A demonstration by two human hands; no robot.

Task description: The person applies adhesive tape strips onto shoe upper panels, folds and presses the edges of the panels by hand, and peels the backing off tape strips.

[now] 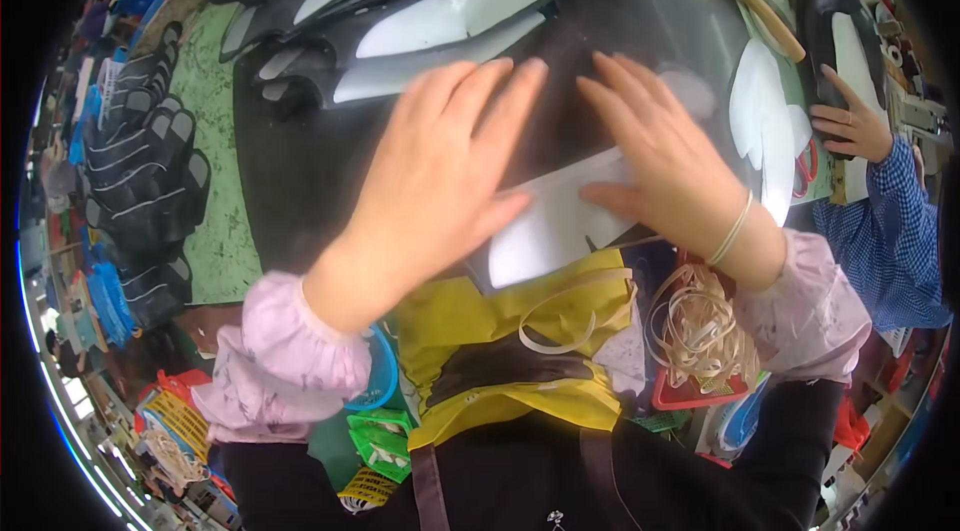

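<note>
My left hand (425,166) is open above the dark board, its fingers stretched toward the far side. My right hand (675,146), with a pale band at its wrist, is also open, fingers spread. Between them a white curved flat piece (560,221) lies at the board's near edge. Both thumbs overlap this piece; whether they press on it I cannot tell. Beyond my left fingertips lie black cut pieces with white panels (460,11), looking like shoe upper parts. To the right of my right hand rests a small stack of white cut pieces (760,106).
The dark board (300,171) sits on a green worktable (215,241). Black striped pieces (150,171) are piled at the left. A red basket of pale strips (705,331) stands near my right forearm. At the right, a co-worker's hand (855,121) touches a black-and-white piece.
</note>
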